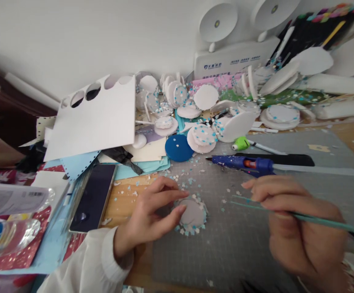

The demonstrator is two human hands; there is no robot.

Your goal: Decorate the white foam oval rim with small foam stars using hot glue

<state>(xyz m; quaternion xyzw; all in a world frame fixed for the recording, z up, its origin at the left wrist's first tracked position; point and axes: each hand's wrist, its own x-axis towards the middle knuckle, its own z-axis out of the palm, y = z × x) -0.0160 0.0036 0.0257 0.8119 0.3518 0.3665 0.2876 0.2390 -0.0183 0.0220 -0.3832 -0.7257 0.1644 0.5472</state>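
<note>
My left hand (150, 213) pinches a small white foam disc (192, 213) on the grey cutting mat (240, 244); thumb and forefinger grip its left edge. Tiny blue and white flower confetti rings the disc's rim. My right hand (299, 228), blurred by motion, is closed around a thin teal stick (317, 219) that points left toward the disc, its tip a short way to the disc's right. A blue glue gun (247, 164) lies on the mat just beyond my right hand.
Several white foam discs (205, 97), some with confetti, pile up at the back. A blue disc (179, 147), a green-capped pen (240, 143), a punched white foam sheet (94, 118), a dark phone (93, 197) and coloured papers lie left. White lamp (234, 53) stands behind.
</note>
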